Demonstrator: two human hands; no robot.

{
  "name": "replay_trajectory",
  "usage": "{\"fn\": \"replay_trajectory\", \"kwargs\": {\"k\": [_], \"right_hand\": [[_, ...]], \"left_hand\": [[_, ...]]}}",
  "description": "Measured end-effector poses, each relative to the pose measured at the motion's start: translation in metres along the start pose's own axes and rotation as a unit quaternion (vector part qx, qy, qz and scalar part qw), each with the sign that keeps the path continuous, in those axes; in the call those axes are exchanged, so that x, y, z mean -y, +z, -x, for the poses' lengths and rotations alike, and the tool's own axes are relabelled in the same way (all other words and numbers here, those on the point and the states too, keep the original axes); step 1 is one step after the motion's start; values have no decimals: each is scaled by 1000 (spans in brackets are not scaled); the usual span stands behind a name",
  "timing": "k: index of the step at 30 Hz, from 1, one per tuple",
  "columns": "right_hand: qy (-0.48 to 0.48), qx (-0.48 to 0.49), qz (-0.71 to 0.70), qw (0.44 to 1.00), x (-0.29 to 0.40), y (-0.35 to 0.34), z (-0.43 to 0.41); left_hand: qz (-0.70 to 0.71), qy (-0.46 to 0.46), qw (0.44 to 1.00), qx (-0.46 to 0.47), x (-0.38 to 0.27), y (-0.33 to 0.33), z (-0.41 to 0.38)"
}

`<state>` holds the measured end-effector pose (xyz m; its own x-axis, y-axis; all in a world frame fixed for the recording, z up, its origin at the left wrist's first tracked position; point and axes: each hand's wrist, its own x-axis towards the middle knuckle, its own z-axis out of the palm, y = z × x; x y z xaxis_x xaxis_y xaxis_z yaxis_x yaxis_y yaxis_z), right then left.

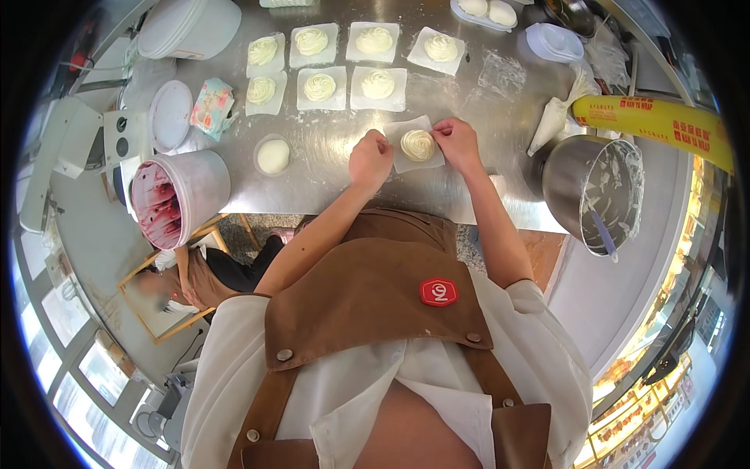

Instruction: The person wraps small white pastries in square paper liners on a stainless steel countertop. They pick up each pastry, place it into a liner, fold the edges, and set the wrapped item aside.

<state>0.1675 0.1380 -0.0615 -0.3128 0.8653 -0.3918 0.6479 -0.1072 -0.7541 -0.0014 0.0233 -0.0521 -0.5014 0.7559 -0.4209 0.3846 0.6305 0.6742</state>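
Note:
In front of me on the steel worktable (328,158) lies a square of white paper (404,164) with a piped cream swirl (417,145) on it. My left hand (372,158) pinches the paper's left edge. At the opposite side my right hand (457,146) grips the upper right corner, its fingertips close beside the swirl. Farther back, several more swirls sit on their own paper squares, among them a swirl (378,84) just behind my hands and another (440,48) at the right. A smooth white round (273,156) rests on a small disc to the left.
Left stands a tub (205,187) with red residue inside, near a pack of wipes (212,108) and a lid (171,114). To the right are a piping bag (554,120), a cling-wrap roll (650,126) and a mixing bowl (568,187) holding a spatula (603,234). Someone sits below left.

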Motion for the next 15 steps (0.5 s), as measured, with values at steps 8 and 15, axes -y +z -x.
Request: {"fn": "replay_trajectory", "kwargs": {"k": [8,15], "right_hand": [[-56,-186,183,964,-14,-19,4],[-94,-209,95,969,-28,-2,21]], "left_hand": [[-8,22,999,-26,8,0,-1],[-24,65,997,-24,5,2,-1]]}}
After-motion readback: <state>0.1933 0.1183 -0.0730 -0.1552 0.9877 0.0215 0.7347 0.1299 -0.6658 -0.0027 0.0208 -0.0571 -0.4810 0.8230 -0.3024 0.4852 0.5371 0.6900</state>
